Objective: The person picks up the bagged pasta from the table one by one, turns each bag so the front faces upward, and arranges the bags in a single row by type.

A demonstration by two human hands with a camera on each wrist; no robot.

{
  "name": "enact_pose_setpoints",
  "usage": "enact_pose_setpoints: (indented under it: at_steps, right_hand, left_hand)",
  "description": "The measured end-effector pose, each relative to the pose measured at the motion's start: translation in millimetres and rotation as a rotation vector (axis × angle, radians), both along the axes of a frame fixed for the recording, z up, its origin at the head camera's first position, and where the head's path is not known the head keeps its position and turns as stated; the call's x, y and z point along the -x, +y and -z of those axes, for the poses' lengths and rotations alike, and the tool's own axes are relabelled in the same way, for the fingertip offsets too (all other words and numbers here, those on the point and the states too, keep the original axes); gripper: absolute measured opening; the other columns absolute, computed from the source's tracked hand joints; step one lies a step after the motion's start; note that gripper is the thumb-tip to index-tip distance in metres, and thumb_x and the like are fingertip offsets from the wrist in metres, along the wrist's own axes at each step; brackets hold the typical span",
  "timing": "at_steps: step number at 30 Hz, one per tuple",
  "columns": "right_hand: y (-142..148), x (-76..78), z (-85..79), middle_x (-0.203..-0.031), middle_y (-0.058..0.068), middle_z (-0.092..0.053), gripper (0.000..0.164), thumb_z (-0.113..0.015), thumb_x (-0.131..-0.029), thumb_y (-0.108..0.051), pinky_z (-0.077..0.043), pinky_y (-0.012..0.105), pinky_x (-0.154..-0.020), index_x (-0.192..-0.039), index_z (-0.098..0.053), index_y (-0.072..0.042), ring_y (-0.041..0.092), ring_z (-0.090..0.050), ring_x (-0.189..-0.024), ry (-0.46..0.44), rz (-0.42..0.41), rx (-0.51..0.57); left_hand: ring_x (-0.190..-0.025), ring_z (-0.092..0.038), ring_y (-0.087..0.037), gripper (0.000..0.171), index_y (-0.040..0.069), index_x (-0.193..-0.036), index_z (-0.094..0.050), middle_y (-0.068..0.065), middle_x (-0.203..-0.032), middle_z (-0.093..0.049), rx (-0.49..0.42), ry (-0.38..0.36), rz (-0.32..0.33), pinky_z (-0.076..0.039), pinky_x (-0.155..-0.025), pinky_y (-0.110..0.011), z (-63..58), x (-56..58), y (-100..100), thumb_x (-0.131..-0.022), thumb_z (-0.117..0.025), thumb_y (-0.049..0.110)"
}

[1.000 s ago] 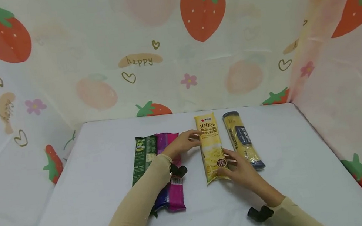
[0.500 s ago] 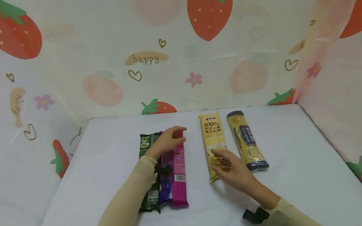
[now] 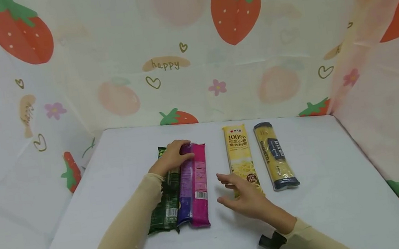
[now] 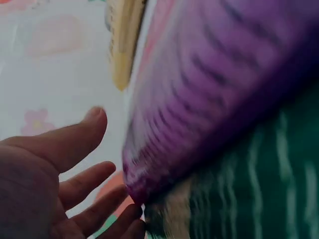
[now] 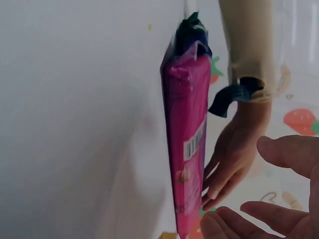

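A long purple and pink packet (image 3: 198, 174) lies lengthwise beside a dark green packet (image 3: 172, 205), their long edges together. My left hand (image 3: 171, 157) is over the far ends of these two. In the left wrist view its thumb is spread from the fingers, and the fingertips (image 4: 130, 214) are right at the packet's end. My right hand (image 3: 246, 199) hovers with parted fingers in front of the yellow pasta packet (image 3: 237, 147), covering its lower left part. In the right wrist view, the pink side (image 5: 189, 124) faces that hand, with a gap between them.
A spaghetti packet (image 3: 274, 157) with dark blue ends lies slightly slanted to the right of the yellow one. White cloth covers the table (image 3: 327, 208). Strawberry-printed curtains (image 3: 181, 97) enclose the back and sides.
My left hand has left the yellow packet's side and moved left to the purple and pink packet. My right hand has let go of the yellow packet and shifted left.
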State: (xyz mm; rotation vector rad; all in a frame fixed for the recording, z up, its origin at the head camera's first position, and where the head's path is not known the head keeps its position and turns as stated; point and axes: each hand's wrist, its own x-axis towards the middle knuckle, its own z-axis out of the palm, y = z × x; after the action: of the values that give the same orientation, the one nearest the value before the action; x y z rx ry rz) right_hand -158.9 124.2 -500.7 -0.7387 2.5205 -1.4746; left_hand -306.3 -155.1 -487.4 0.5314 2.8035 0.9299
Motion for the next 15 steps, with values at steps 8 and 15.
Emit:
enact_pose_setpoints:
  at_steps: [8, 15]
  right_hand:
    - [-14.9, -4.1, 1.4, -0.160, 0.017, -0.050, 0.084, -0.083, -0.097, -0.033, -0.049, 0.054, -0.115, -0.165, -0.041, -0.007, 0.039, -0.056, -0.140, -0.040, -0.073, -0.129]
    - [-30.7, -3.3, 4.3, -0.164, 0.017, -0.045, 0.097, -0.086, -0.093, -0.042, -0.045, 0.059, -0.116, -0.166, -0.036, -0.003, 0.038, -0.050, -0.145, 0.010, -0.126, -0.207]
  left_hand:
    - [-0.155, -0.032, -0.048, 0.083, -0.001, -0.165, -0.036, -0.027, -0.167, -0.038, 0.131, -0.029, 0.060, -0.031, -0.126, -0.061, 9.4, 13.6, -7.6, -0.103, -0.075, 0.037]
    - [-0.151, -0.034, -0.046, 0.085, 0.002, -0.163, -0.040, -0.023, -0.163, -0.045, 0.144, -0.080, 0.057, -0.034, -0.123, -0.060, 13.7, 24.7, -12.3, -0.098, -0.080, 0.039]
